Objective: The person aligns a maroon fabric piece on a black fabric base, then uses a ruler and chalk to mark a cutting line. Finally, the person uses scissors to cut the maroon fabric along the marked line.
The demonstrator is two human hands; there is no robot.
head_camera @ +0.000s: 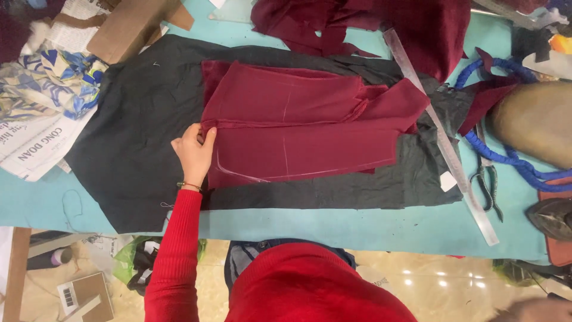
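My left hand [193, 150], in a red sleeve, pinches the left edge of a folded dark red cloth piece [298, 131] marked with faint chalk lines. That cloth lies on a larger dark grey fabric [137, 143] spread over a turquoise table [357, 229]. My right hand is out of view.
A long clear ruler [444, 146] lies diagonally at the right, with black scissors [488, 185] and a blue cord [512, 161] beside it. More dark red fabric [387, 24] is heaped at the top. Newspapers and patterned blue cloth [53, 83] sit at the left, cardboard [128, 27] above.
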